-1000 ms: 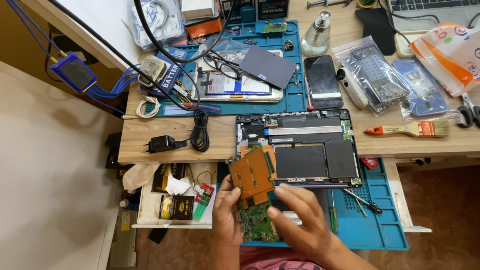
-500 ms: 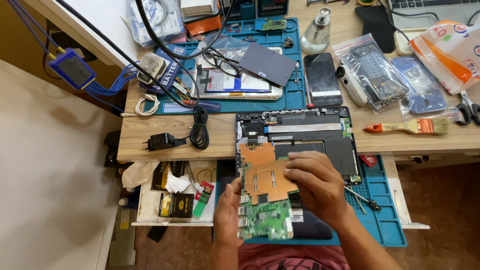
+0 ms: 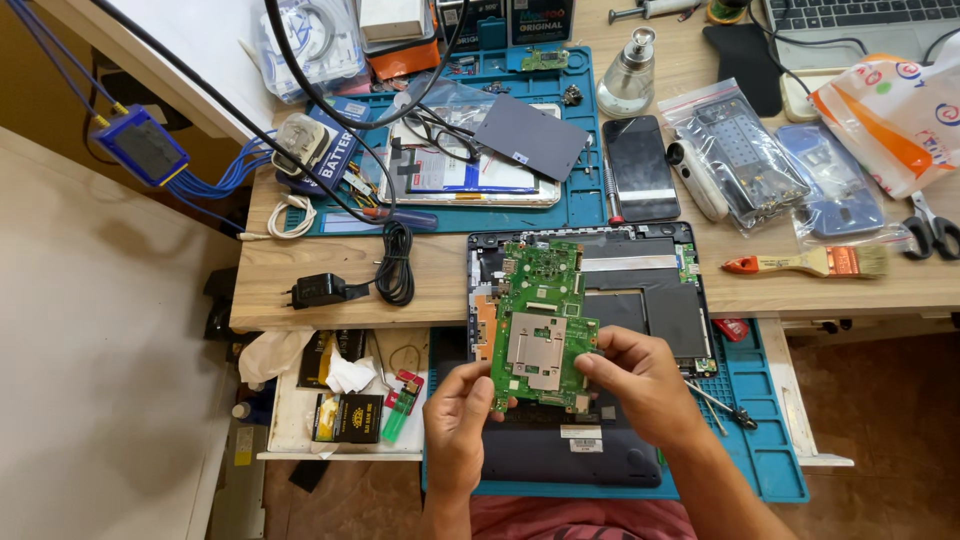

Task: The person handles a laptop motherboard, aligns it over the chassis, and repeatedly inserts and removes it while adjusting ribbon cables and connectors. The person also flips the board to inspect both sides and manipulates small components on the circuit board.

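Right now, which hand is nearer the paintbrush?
Right. The right hand pinches the green board's right edge, below-left of the paintbrush; the left hand grips the board's lower left corner, farther away.

Pale wooden workbench (image 3: 330,275) across the upper view, lit by warm, even light. Left of the workbench, smooth beige floor (image 3: 100,380). Below the workbench edge, shallow white pull-out drawer (image 3: 290,430). Right of the workbench, brownish floor (image 3: 880,420).
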